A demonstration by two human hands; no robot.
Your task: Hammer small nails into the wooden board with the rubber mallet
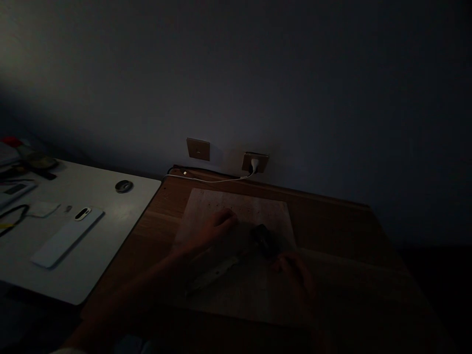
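In dim light, a pale wooden board (236, 300) lies on a brown wooden table. My left hand (220, 223) rests over its upper part with curled fingers, close to a row of small dark dots; whether they are holes or nail heads I cannot tell. What the fingers hold, if anything, is hidden. A hammer (262, 240) lies slantwise across the board, its dark head to the right and its paler handle toward the lower left. Just right of the head, my right hand (297, 278) is at the board's right edge, its fingers bent inward. Darkness hides anything in them.
A white table (106, 236) adjoins at left, carrying a pale phone (70, 238), a dark ring-shaped object (124, 186) and a red-capped bottle (35, 156). Behind, a white cable (217, 181) runs to a plug in a wall socket (255, 162); another wall plate (198, 149) is beside it.
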